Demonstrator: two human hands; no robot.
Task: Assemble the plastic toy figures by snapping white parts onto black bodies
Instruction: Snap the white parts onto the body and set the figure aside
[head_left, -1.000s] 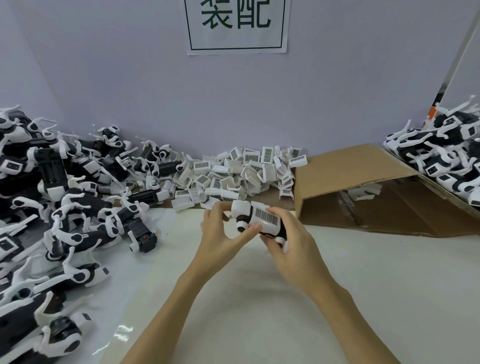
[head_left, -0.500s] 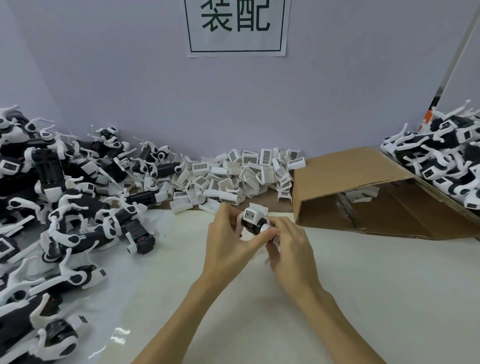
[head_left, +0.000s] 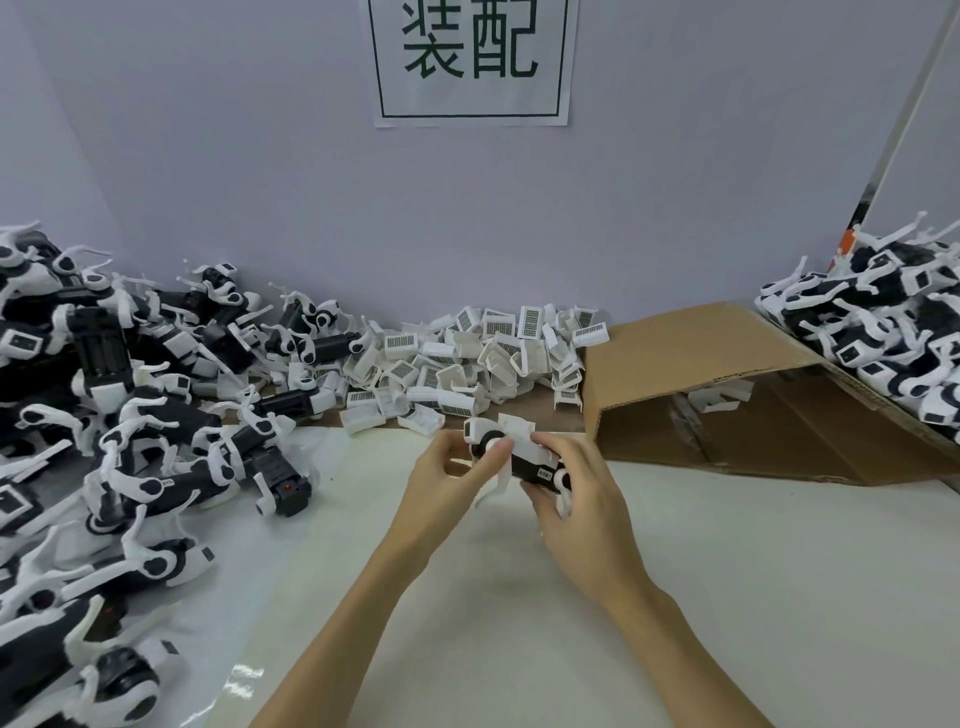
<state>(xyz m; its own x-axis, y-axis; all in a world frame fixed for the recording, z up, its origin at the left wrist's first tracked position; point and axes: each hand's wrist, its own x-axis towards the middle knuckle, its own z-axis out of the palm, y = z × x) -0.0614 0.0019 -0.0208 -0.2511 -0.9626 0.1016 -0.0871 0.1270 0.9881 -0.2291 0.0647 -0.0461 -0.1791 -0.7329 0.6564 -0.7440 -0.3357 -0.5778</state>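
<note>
Figures, far left: you've got a heap of black-and-white toy figures (head_left: 130, 415) piled across the left of the bench (head_left: 727, 597), white legs sticking out every way.
Loose parts: just right of that heap, against the back wall, a mound of white clip parts (head_left: 467, 358) with barcode labels, some face up, some tipped.
Left hand: your left hand (head_left: 441, 478) is up over the bench middle, thumb and fingertips pinching the front end of the toy figure (head_left: 519, 457), right at its round white joint.
Figure in hand: it's held clear of the bench between both hands, black body with a white shell on top, a white leg hanging under it.
Right hand: your right hand (head_left: 576, 499) wraps the rear of the body, fingers curled round it, grip clamped tight.
Box: to the right, a cardboard box (head_left: 727, 395) lies on its side, opening toward you, a few white pieces inside.
Far right: a second pile of figures (head_left: 883, 332) behind the box.
Wall: a paper sign (head_left: 470, 57) with green characters, up top.
</note>
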